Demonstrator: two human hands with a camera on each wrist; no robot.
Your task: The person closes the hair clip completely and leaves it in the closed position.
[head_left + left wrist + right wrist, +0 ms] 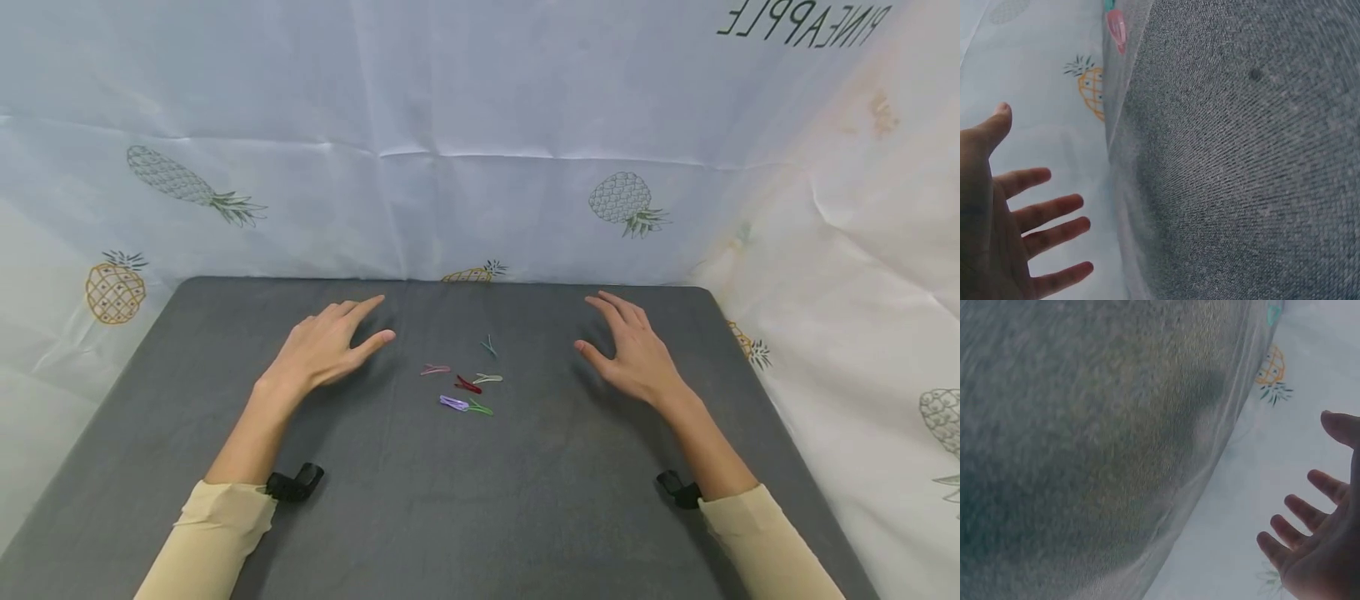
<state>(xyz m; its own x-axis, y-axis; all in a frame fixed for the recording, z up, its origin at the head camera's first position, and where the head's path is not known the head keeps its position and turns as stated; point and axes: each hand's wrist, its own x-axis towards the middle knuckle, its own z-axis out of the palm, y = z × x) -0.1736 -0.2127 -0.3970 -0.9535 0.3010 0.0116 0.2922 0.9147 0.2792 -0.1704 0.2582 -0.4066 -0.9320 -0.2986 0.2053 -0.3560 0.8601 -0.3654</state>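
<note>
Several small hair clips lie loosely grouped at the middle of the grey table point(480, 517). A teal clip point(491, 347) is farthest back; a pink clip point(436, 369) lies at the left of the group. Beside each other are a red clip point(468, 385) and a cream clip point(488, 378). Nearest the person, a purple clip point(453, 403) meets a green clip point(481, 408) end to end. To the left, the left hand point(322, 343) is held with fingers spread and holds nothing. The right hand point(632, 353), also bare of any object, is to their right, thumb apart from its fingers.
Behind the table hangs a white cloth point(480, 217) printed with pineapples, which continues down both sides. Each wrist wears a black camera strap, one at the left sleeve point(217, 525) and one at the right sleeve point(765, 533).
</note>
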